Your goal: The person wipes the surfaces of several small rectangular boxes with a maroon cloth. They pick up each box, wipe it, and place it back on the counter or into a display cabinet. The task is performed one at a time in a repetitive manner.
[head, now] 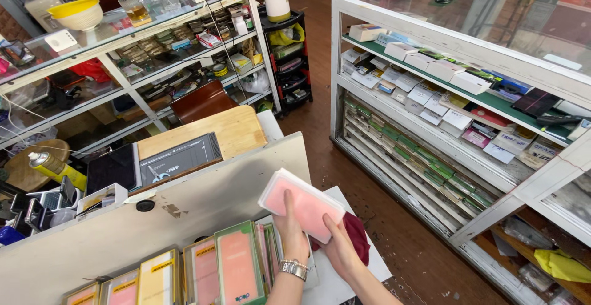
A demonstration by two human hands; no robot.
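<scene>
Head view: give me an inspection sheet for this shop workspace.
Surface: white counter with a wooden desk behind it.
Job's things: pink flat box, tilted, held above the counter edge.
Clutter: row of upright boxed packs; yellow spray can; dark red cloth.
Grippers: left hand and right hand both grip the box.
Cables: thin wires hanging by the glass shelves.
Surroundings: glass display cabinet of small boxes; brown floor.

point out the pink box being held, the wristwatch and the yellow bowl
pink box (303, 205), head view, middle of its clear top face
wristwatch (294, 269), head view, metal band on the left wrist
yellow bowl (75, 11), head view, its rim
</scene>
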